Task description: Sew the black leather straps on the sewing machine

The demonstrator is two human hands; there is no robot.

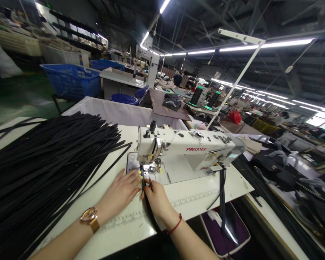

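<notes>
A white sewing machine [178,146] stands on the pale table. Beneath its needle area a narrow black strip [143,182] runs toward the table's front edge. My left hand [123,189] lies flat at the strip's left side, fingers spread and fingertips beside the presser foot. On the strip's right, my right hand [155,196] is closed, its thumb and fingertips at the strip and a small pointed dark tool [151,183] sticking up from its grip. Part of the strip is hidden by my right hand.
A large pile of black strips [56,155] covers the table's left side. Black strips also hang over the front edge at right, above a purple-lined bin [233,231]. Behind are a blue basket [73,81], a blue stool [124,99] and thread cones [196,96]. Black bags [273,164] lie at right.
</notes>
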